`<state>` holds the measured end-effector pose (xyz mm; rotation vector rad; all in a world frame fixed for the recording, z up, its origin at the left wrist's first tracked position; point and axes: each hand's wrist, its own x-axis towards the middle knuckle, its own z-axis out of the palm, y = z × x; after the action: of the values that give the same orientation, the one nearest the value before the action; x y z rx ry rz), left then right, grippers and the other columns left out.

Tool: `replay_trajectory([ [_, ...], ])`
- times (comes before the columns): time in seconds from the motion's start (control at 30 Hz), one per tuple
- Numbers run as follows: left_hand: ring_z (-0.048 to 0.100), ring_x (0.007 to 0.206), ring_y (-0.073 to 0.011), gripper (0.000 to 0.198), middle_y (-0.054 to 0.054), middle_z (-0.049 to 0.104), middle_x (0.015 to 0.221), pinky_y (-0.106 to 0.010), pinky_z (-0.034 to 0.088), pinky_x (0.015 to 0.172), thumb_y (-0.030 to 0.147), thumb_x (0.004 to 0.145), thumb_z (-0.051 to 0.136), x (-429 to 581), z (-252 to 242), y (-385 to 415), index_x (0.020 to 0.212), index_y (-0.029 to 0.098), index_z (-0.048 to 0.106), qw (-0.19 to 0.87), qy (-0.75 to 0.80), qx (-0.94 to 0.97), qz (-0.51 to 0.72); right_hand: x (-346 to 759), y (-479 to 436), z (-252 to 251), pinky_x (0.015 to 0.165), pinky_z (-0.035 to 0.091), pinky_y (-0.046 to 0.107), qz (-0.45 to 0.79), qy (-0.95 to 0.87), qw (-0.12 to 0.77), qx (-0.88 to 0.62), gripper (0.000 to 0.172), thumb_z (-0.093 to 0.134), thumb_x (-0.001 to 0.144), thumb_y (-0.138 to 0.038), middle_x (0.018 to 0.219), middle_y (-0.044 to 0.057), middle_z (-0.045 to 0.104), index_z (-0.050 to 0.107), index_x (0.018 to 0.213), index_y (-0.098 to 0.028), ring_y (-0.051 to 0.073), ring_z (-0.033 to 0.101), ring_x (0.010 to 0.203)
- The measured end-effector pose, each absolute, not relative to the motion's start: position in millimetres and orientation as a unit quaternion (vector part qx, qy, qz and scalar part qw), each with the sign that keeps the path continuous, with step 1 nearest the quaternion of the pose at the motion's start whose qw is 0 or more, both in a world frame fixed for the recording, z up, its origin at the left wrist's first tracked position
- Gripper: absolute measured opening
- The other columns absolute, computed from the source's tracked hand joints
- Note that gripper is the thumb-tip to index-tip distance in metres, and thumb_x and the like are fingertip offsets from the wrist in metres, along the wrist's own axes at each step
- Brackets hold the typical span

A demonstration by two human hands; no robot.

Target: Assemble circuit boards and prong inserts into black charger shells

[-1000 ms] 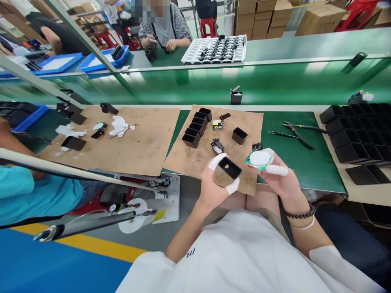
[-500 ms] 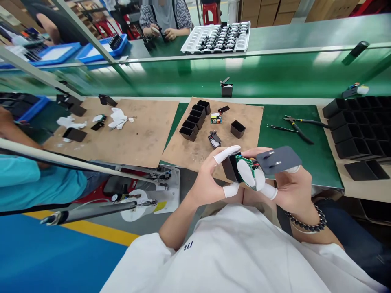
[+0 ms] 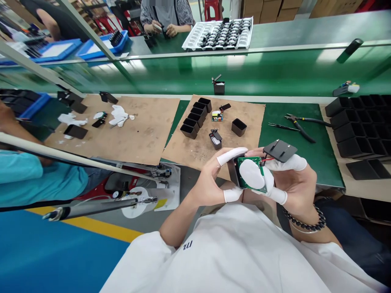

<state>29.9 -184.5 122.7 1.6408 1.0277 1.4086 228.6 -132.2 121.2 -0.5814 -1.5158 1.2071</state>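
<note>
Cardboard boxes (image 3: 269,13) were stacked way in back, a red stool (image 3: 211,9) was parked nearby, blue trays (image 3: 124,40) were spotted off left.

Between your left hand (image 3: 214,179) and right hand (image 3: 295,183), a circuit board (image 3: 258,160) sits at the mouth of a case (image 3: 233,173). Beyond, on your desk (image 3: 284,152), a cardboard sheet (image 3: 195,150) bears a box row (image 3: 195,118) along its left; tweezers (image 3: 283,127) and pliers (image 3: 301,127) lie to its right.

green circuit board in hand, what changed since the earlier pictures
The right hand brought the flat green circuit board left to the mouth of the black rectangular box, which the left hand turned toward it. Both hands kept hold; the black-handled pliers stayed put.
</note>
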Motion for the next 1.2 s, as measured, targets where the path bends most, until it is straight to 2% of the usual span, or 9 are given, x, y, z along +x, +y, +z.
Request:
replay_trajectory([
  [0.13, 0.064, 0.128, -0.0308, 0.077, -0.010, 0.064, 0.139, -0.045, 0.051, 0.113, 0.014, 0.068, 0.076, 30.8, 119.8, -182.3, 0.143, 0.026, 0.060, 0.365, 0.379, 0.638, 0.562, 232.4, -131.5, 120.7, 0.090, 0.062, 0.054, 0.484, -0.662, 0.530, -0.217, 0.053, 0.087, 0.067, -0.012, 0.102, 0.000, 0.079, 0.076, 0.110, -0.041, 0.031, 0.075, 0.097],
  [0.27, 0.065, 0.124, -0.0292, 0.077, -0.009, 0.065, 0.134, -0.042, 0.053, 0.109, 0.017, 0.069, 0.078, 31.9, 118.3, -180.4, 0.143, 0.028, 0.060, 0.366, 0.369, 0.639, 0.568, 234.5, -129.9, 121.5, 0.084, 0.063, 0.048, 0.466, -0.686, 0.520, -0.204, 0.056, 0.086, 0.069, -0.010, 0.103, 0.001, 0.078, 0.074, 0.116, -0.039, 0.028, 0.074, 0.092],
  [0.47, 0.064, 0.123, -0.0295, 0.074, -0.009, 0.066, 0.131, -0.042, 0.053, 0.108, 0.017, 0.070, 0.078, 32.1, 115.8, -180.0, 0.141, 0.027, 0.061, 0.368, 0.383, 0.635, 0.561, 232.8, -129.2, 123.6, 0.088, 0.064, 0.045, 0.497, -0.670, 0.511, -0.207, 0.052, 0.085, 0.068, -0.006, 0.104, 0.001, 0.077, 0.076, 0.110, -0.036, 0.026, 0.074, 0.097],
  [0.7, 0.062, 0.127, -0.0295, 0.079, -0.008, 0.065, 0.134, -0.042, 0.050, 0.112, 0.011, 0.066, 0.075, 31.7, 111.0, -179.7, 0.142, 0.027, 0.061, 0.378, 0.387, 0.624, 0.563, 230.2, -127.6, 121.7, 0.089, 0.064, 0.032, 0.472, -0.680, 0.522, -0.206, 0.052, 0.086, 0.067, -0.003, 0.102, 0.000, 0.079, 0.075, 0.110, -0.031, 0.020, 0.076, 0.096],
  [0.9, 0.064, 0.123, -0.0297, 0.075, -0.009, 0.065, 0.132, -0.045, 0.051, 0.110, 0.016, 0.068, 0.080, 30.2, 110.5, -179.0, 0.140, 0.027, 0.062, 0.377, 0.376, 0.624, 0.572, 232.6, -125.8, 125.7, 0.081, 0.063, 0.034, 0.435, -0.725, 0.493, -0.206, 0.046, 0.086, 0.071, -0.009, 0.095, 0.000, 0.079, 0.074, 0.110, -0.031, 0.021, 0.074, 0.084],
  [1.2, 0.066, 0.116, -0.0272, 0.073, -0.008, 0.066, 0.125, -0.041, 0.054, 0.102, 0.016, 0.068, 0.079, 30.9, 106.1, -178.3, 0.138, 0.026, 0.064, 0.345, 0.366, 0.627, 0.594, 233.2, -127.1, 125.9, 0.080, 0.060, 0.041, 0.454, -0.727, 0.474, -0.200, 0.051, 0.082, 0.076, -0.008, 0.102, 0.000, 0.077, 0.074, 0.116, -0.037, 0.023, 0.072, 0.088],
])
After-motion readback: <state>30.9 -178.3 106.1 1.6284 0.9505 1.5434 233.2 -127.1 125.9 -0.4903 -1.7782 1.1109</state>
